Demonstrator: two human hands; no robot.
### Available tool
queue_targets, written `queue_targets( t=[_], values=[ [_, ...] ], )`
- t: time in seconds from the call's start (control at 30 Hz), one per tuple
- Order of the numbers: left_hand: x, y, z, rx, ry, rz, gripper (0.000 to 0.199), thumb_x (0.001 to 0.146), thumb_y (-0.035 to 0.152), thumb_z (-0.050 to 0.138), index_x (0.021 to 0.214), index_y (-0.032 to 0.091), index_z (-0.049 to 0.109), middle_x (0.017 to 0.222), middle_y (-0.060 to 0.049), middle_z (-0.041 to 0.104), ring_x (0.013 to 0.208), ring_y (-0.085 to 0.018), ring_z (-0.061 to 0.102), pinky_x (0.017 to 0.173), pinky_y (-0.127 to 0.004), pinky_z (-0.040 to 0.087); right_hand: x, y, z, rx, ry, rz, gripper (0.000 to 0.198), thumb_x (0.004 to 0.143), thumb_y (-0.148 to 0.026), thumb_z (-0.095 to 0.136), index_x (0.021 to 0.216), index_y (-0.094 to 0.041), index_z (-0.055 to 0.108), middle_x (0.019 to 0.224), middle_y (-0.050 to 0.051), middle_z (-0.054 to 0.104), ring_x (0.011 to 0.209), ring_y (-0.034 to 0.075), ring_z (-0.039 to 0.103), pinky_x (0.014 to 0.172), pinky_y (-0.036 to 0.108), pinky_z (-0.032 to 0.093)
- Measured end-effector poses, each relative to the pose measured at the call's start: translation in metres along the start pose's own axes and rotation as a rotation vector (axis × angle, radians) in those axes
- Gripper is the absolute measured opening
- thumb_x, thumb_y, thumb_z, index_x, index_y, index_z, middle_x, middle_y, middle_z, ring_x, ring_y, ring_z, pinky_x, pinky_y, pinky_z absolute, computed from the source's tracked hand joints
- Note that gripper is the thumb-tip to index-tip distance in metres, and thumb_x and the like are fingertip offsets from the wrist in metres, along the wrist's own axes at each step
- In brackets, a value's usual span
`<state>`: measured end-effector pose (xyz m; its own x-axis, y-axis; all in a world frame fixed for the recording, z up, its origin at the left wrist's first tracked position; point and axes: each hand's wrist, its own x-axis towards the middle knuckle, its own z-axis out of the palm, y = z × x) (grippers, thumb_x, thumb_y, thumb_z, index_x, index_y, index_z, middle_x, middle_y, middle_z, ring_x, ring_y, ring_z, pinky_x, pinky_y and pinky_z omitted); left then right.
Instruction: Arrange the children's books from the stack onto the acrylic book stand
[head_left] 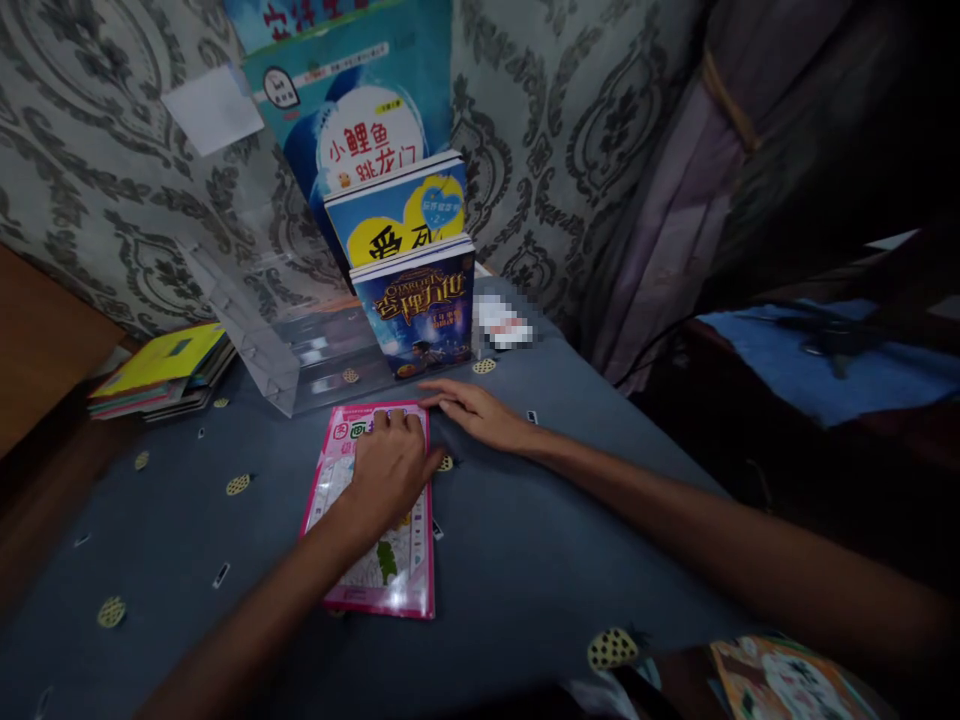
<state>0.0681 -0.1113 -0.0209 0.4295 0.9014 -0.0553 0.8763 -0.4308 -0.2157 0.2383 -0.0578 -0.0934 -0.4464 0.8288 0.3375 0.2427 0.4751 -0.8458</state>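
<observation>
A pink-bordered picture book [375, 600] lies flat on the table, its cover glossy and partly hidden. On the upper half of that cover rests my left hand [394, 460], back up, fingers bent down and thumb out over the right edge; the fingertips are hidden. My right hand [480, 413] lies at the book's top right corner with its fingers stretched out to the left. Just behind the hands, a dark blue book [420, 315] stands upright in a clear plastic rack [277, 385]. A blue and yellow book [397, 220] and taller teal book [300, 130] stand behind it.
At the left lies a stack of thin books [165, 365] with a yellow one on top. A white card [506, 320] sits right of the rack. An orange book [780, 680] is at the bottom right. Patterned wallpaper [540, 130] and a curtain [667, 180] bound the dark blue table [540, 570].
</observation>
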Motion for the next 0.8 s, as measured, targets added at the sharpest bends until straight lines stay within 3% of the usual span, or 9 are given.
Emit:
queue_targets(
  t=[0.37,0.57,0.8],
  values=[
    [0.011,0.004,-0.008,-0.027,-0.106,-0.035,0.029,0.096,0.023,0.043,0.106,0.01,0.067,0.1,-0.018,0.074,0.099,-0.034,0.071,0.077,-0.039,0.052,-0.001,0.013,0.0,0.387,0.224,0.111,0.035,0.097,-0.016,0.047,0.128,-0.024,0.058,0.118,0.007,0.074,0.111,0.02,0.07,0.103,0.045,0.052],
    [0.013,-0.005,-0.019,-0.063,-0.14,-0.075,0.031,0.096,0.023,0.041,0.094,0.015,0.07,0.092,-0.014,0.076,0.089,-0.029,0.074,0.07,-0.034,0.046,-0.001,0.012,-0.001,0.351,0.238,0.084,0.036,0.094,-0.015,0.047,0.128,-0.021,0.059,0.115,0.01,0.074,0.107,0.02,0.07,0.092,0.04,0.056],
    [0.013,-0.014,-0.013,-0.1,-0.052,-0.042,0.034,0.096,0.024,0.041,0.083,0.017,0.071,0.086,-0.012,0.077,0.083,-0.026,0.074,0.067,-0.032,0.044,-0.003,0.006,-0.002,0.261,0.233,0.086,0.039,0.093,-0.013,0.044,0.13,-0.02,0.055,0.116,0.011,0.074,0.105,0.02,0.071,0.092,0.042,0.056]
  ],
)
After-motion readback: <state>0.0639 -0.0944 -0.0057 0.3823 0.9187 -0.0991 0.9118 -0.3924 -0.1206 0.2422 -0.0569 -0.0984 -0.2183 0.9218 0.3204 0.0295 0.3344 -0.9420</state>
